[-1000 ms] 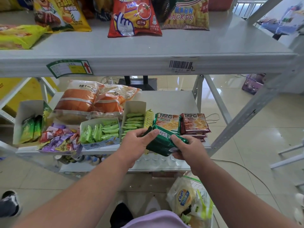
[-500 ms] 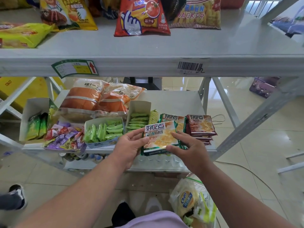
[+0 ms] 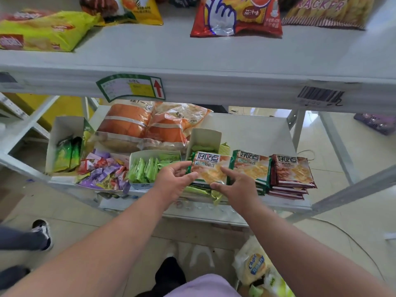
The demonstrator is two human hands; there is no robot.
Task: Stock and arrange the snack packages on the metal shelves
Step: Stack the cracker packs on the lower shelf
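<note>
A green cracker package (image 3: 211,169) lies face up at the front of the lower metal shelf (image 3: 252,133), over the open box of green sachets. My left hand (image 3: 173,180) pinches its left edge. My right hand (image 3: 234,188) grips its lower right corner, index finger on top. Just to its right is a stack of the same green packages (image 3: 251,168), then a stack of dark red packages (image 3: 292,172).
The upper shelf edge (image 3: 214,86) overhangs close above, carrying chip bags (image 3: 235,16). Left of my hands are boxes of green sachets (image 3: 147,168) and loose candies (image 3: 102,172), with orange bags (image 3: 145,125) behind. A plastic bag of snacks (image 3: 255,266) sits on the floor; another person's shoe (image 3: 42,232) at left.
The green package was turned from tilted on edge to face up and moved forward onto the shelf front beside the green stack. Both hands went with it.
</note>
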